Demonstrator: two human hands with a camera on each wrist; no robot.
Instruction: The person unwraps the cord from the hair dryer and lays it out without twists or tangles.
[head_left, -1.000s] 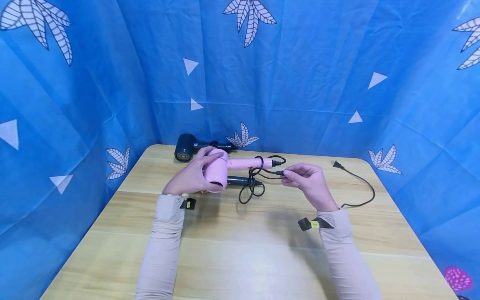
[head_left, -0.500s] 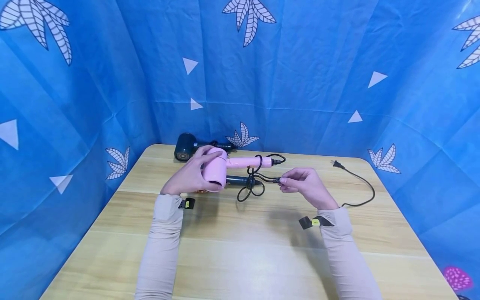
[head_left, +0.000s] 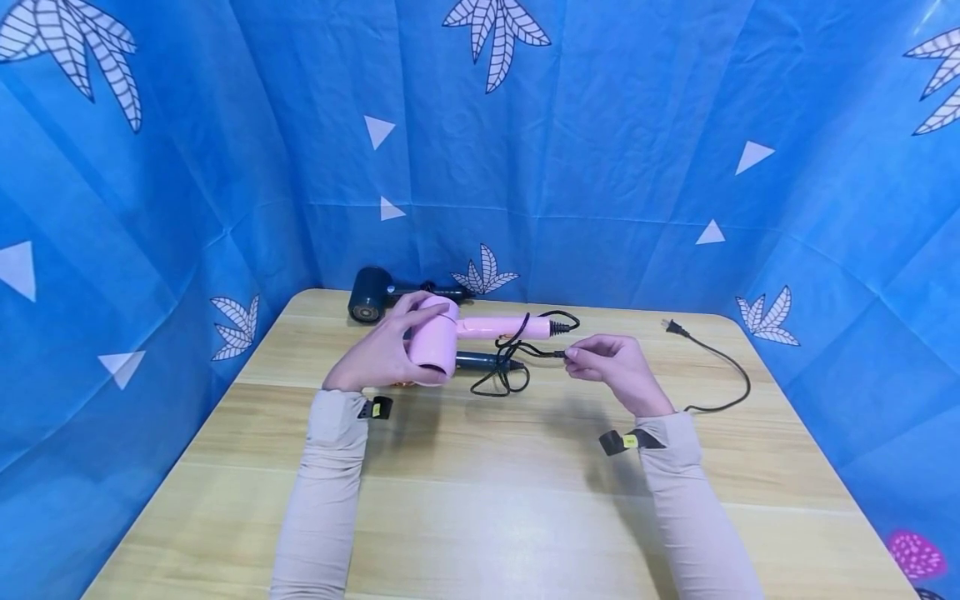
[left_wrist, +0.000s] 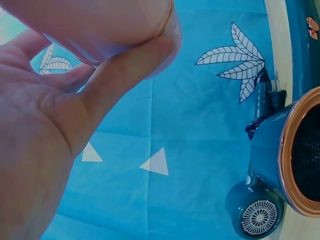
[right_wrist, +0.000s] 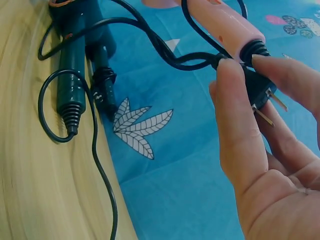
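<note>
My left hand (head_left: 378, 350) grips a pink hair dryer (head_left: 437, 340) by its barrel, holding it above the table with the handle pointing right. A black cord (right_wrist: 167, 59) leaves the handle's end and loops around the handle. My right hand (head_left: 618, 373) pinches the two-pin plug (right_wrist: 258, 89) of that cord between thumb and fingers; its metal prongs show in the right wrist view. Partly hidden below the pink dryer, a dark green hair dryer (head_left: 480, 361) lies on the table. Its copper-rimmed barrel end (left_wrist: 287, 155) appears in the left wrist view.
Another dark green hair dryer (head_left: 371, 296) lies at the table's back left edge. On the right, a black plug (head_left: 675, 328) and its cord (head_left: 738, 371) curve over the wooden table (head_left: 480, 500). Blue patterned curtains (head_left: 600, 125) enclose the back and sides.
My right hand dipped slightly left, then came back right and up with the plug. The cord loops have shifted and hang differently. The pink dryer has moved only slightly.
</note>
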